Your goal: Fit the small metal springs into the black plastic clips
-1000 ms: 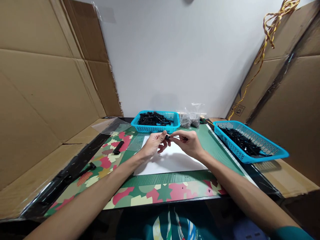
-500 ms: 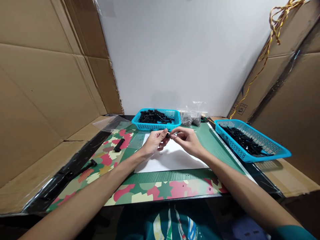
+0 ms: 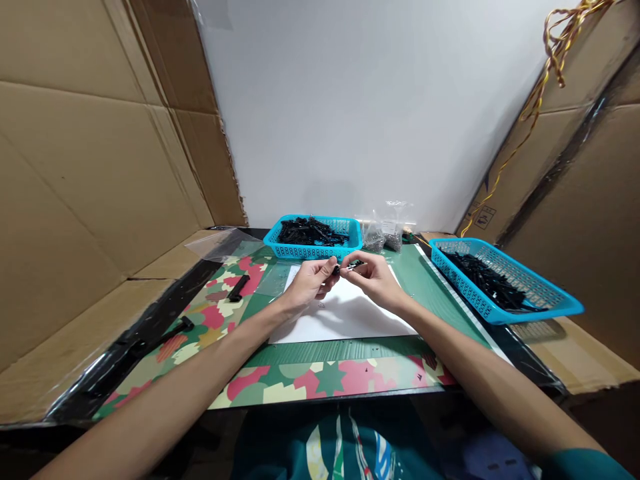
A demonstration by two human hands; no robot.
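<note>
Over the white sheet (image 3: 340,320), both hands meet in the middle of the view. My left hand (image 3: 311,283) is closed on a small black piece (image 3: 336,270), pinched between thumb and fingers. My right hand (image 3: 373,277) touches the same spot with its fingertips pinched together; a small dark thing (image 3: 356,265) shows among its fingers, too small to name. Behind the hands stands a blue basket (image 3: 313,253) with black parts in it. One black part (image 3: 239,289) lies on the patterned mat to the left.
A second blue basket (image 3: 550,311) of black parts is at the right. Plastic bags (image 3: 393,235) of small pieces stand at the back. Another black part (image 3: 184,325) lies at the left edge. Cardboard walls (image 3: 75,153) flank the table, and twisted wires (image 3: 555,50) hang at upper right.
The fingers of my right hand have shifted slightly, and more of the small dark thing among them shows. My left hand has stayed nearly still.
</note>
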